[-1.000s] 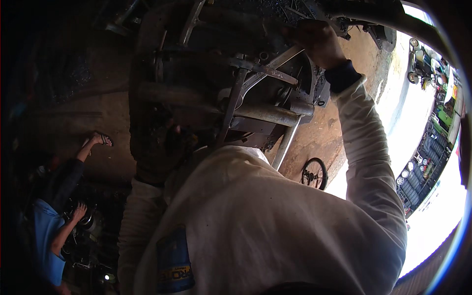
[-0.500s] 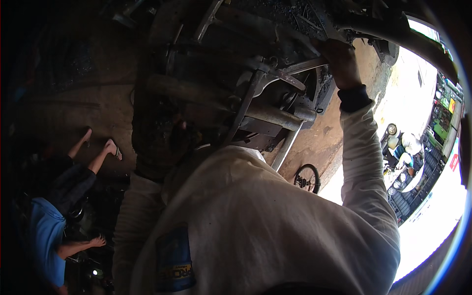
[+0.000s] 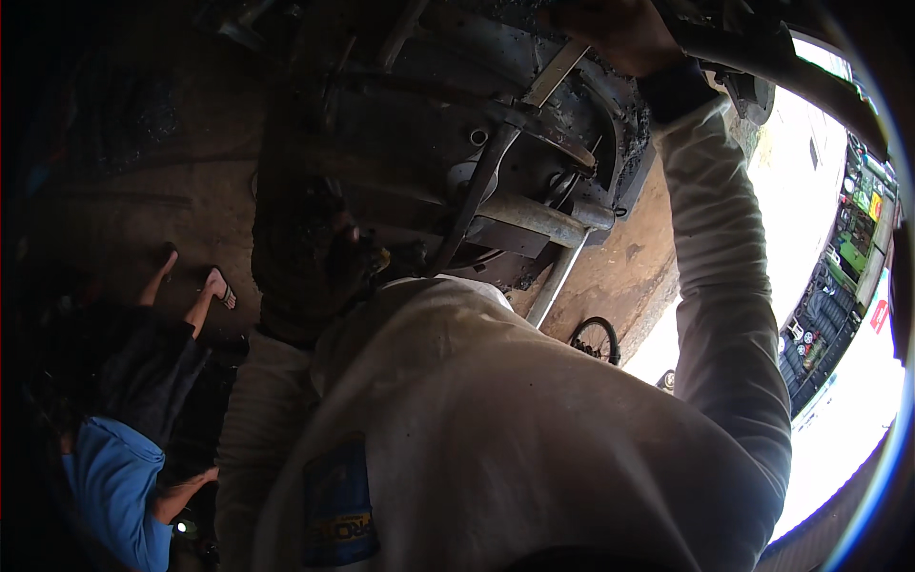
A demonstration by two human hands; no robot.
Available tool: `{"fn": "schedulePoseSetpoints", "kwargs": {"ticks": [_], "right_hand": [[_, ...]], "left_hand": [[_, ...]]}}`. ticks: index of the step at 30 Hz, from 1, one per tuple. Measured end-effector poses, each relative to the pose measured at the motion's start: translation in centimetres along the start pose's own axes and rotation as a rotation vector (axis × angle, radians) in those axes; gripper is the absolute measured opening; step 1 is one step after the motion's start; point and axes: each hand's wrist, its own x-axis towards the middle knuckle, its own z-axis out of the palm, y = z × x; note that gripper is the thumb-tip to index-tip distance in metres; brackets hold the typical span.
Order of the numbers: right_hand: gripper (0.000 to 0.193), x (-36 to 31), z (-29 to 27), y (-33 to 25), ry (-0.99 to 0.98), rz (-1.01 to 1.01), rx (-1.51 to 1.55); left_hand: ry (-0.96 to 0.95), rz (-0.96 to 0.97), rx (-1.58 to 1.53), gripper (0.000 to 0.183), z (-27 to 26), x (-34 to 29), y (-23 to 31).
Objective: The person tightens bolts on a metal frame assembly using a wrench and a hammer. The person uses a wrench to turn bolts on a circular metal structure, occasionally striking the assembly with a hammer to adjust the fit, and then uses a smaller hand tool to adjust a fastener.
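Observation:
My right hand (image 3: 620, 33) is at the top, its fingers closed around the end of a flat metal bar (image 3: 558, 74). The bar joins a cross piece on a dark metal machine (image 3: 410, 133) with pipes and plates. Low at the left of the machine, in deep shadow, is my left hand (image 3: 348, 248). Its fingers look curled around something dark with a small yellowish spot; what it is cannot be made out. A thick round pipe (image 3: 534, 221) runs across the machine between my hands. Dark shavings or grit lie on the plate near my right hand.
A person in a blue shirt (image 3: 114, 486) and sandals is at the left. A bicycle wheel (image 3: 596, 339) shows on the ground beyond a slanted metal leg (image 3: 558, 286). A dark beam (image 3: 782, 71) crosses at upper right, before a bright street.
My right hand has moved up and left, swinging the metal bar away from me. My left hand stays about where it was. The person at the left has shifted, drawing an arm in.

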Motion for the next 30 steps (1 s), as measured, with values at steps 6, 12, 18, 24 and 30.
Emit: {"fn": "schedulePoseSetpoints", "kwargs": {"ticks": [6,12,18,24,30], "right_hand": [[0.023,4.6,1.5,-1.3,-0.122,-0.092,-0.218],[0.026,7.7,2.5,-3.9,-0.211,-0.136,0.020],[0.033,13.3,5.0,-1.5,-0.117,-0.998,-0.660],[0.029,10.9,4.6,-5.0,-0.457,-0.194,-0.347],[0.014,7.3,3.0,0.5,-0.091,-0.928,-0.740]], "left_hand": [[0.069,0.012,0.010,0.029,-0.2,0.1,0.3],[0.069,0.039,-0.003,0.029,-0.4,0.7,0.4],[-0.031,-0.120,-0.240,0.022,0.3,0.5,0.6],[0.014,-0.219,-0.431,0.026,0.4,0.2,0.6],[0.076,0.060,-0.112,0.038,-0.1,1.3,0.1]]}}
